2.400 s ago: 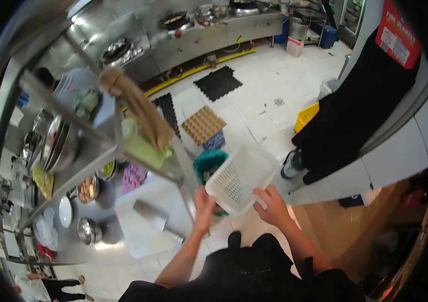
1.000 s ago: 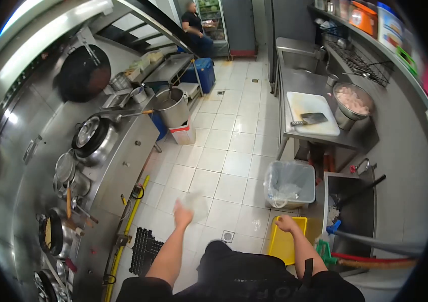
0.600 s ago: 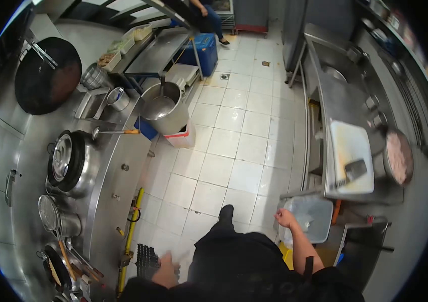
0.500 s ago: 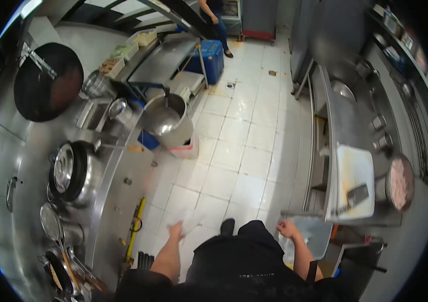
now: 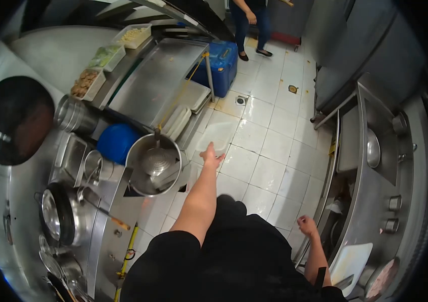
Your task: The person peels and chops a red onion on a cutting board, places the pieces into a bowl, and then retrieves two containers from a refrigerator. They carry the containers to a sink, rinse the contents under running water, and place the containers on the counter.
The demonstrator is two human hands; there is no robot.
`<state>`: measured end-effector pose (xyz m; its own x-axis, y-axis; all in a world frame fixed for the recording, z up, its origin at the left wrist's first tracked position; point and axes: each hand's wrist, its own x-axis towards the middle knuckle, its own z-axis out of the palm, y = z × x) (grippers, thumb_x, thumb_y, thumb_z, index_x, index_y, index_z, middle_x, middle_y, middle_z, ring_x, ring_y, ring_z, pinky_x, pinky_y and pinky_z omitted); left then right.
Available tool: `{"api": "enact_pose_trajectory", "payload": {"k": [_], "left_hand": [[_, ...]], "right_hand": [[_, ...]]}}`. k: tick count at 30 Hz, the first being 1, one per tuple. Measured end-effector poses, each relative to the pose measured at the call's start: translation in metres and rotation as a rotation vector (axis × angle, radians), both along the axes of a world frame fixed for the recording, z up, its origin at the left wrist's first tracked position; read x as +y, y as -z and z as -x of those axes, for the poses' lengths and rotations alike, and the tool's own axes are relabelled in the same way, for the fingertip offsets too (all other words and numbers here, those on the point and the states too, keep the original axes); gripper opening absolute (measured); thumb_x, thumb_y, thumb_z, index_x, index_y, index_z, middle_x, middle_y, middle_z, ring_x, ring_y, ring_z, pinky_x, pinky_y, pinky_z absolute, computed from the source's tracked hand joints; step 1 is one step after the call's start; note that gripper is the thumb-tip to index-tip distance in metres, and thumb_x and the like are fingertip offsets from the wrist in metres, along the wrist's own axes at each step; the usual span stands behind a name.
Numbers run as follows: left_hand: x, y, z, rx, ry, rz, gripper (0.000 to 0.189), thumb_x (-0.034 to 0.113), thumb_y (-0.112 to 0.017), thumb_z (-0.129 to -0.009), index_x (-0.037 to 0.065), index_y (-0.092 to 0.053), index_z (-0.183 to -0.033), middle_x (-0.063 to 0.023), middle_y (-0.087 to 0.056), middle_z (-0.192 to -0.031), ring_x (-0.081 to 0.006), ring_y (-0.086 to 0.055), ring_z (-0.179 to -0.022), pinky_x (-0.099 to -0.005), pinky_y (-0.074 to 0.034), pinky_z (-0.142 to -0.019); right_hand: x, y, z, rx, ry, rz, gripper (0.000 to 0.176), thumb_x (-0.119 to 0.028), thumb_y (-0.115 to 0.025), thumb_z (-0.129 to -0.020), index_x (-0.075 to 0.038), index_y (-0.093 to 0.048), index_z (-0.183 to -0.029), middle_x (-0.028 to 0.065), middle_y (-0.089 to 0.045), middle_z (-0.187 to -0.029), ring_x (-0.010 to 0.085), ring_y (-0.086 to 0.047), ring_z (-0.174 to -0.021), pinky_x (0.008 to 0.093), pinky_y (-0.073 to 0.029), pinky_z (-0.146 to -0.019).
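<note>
My left hand reaches forward over the floor, its fingers around the near edge of a clear plastic container. White tiles show through the container. Just left of that forearm is a deep metal pot with a perforated skimmer inside. My right hand hangs low beside the right-hand counter, fingers curled in, with nothing visible in it. Nearest to it are the counter's lower shelves and a white cutting board, with a cleaver partly seen on it.
A steel cooking counter with a wok and a ladle runs along the left. Food tubs and a blue cooler are further ahead. Another person stands at the far end. A bowl of pale meat sits lower right.
The view has moved forward and turned. My left hand has swung up and ahead, and the clear container now shows in it. The other person's legs are more in view.
</note>
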<state>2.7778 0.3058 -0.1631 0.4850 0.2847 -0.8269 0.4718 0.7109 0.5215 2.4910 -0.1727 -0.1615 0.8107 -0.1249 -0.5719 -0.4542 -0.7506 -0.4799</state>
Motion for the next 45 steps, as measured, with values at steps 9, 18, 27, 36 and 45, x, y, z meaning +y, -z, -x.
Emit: {"api": "enact_pose_trajectory", "payload": {"k": [9, 18, 27, 36, 45], "left_hand": [[0.186, 0.100, -0.181, -0.027, -0.686, -0.082, 0.076, 0.032, -0.065, -0.087, 0.006, -0.016, -0.139, -0.0154, -0.036, -0.137, -0.0388, -0.049, -0.111, -0.0529, -0.052, -0.087], [0.103, 0.098, -0.299, 0.251, 0.509, -0.423, 0.027, 0.028, -0.051, -0.093, 0.002, -0.055, -0.089, -0.0063, -0.050, -0.064, -0.0182, -0.046, -0.051, -0.0312, -0.041, -0.044], [-0.305, -0.009, -0.433, -0.298, 1.805, -0.242, 0.030, 0.028, -0.058, -0.090, 0.008, -0.053, -0.112, -0.0084, -0.062, -0.091, -0.0194, -0.062, -0.077, -0.0304, -0.050, -0.061], [-0.525, -0.104, -0.404, -0.493, 1.714, -0.226, 0.024, 0.023, -0.057, -0.094, 0.008, -0.055, -0.112, -0.0069, -0.064, -0.098, -0.0161, -0.063, -0.078, -0.0256, -0.049, -0.060], [-0.805, -0.144, -0.256, -0.660, 1.975, 0.019, 0.014, 0.016, -0.056, -0.094, 0.005, -0.060, -0.102, -0.0059, -0.066, -0.093, -0.0147, -0.064, -0.081, -0.0268, -0.049, -0.067]], "right_hand": [[0.008, -0.073, -0.220, 0.013, 0.174, -0.004, 0.026, -0.023, -0.062, -0.085, 0.001, -0.062, -0.096, 0.0193, -0.067, -0.082, 0.0306, -0.066, -0.075, 0.0368, -0.051, -0.070], [0.025, -0.093, -0.283, -0.011, 0.290, 0.097, 0.028, -0.026, -0.061, -0.084, 0.001, -0.062, -0.091, 0.0161, -0.065, -0.078, 0.0308, -0.064, -0.076, 0.0379, -0.049, -0.069], [-0.025, -0.141, -0.243, -0.351, 1.038, 0.825, 0.045, -0.029, -0.059, -0.087, -0.008, -0.049, -0.125, 0.0175, -0.048, -0.127, 0.0355, -0.044, -0.121, 0.0523, -0.037, -0.097], [-0.241, -0.079, -0.107, 0.253, 1.938, 0.977, 0.068, -0.044, -0.034, -0.096, 0.006, -0.027, -0.141, 0.0209, -0.024, -0.150, 0.0337, -0.017, -0.141, 0.0502, -0.016, -0.112], [-0.456, -0.107, -0.286, -0.558, 1.235, 0.339, 0.051, -0.035, -0.043, -0.094, 0.005, -0.050, -0.125, 0.0245, -0.050, -0.129, 0.0374, -0.047, -0.121, 0.0424, -0.036, -0.104]]}}
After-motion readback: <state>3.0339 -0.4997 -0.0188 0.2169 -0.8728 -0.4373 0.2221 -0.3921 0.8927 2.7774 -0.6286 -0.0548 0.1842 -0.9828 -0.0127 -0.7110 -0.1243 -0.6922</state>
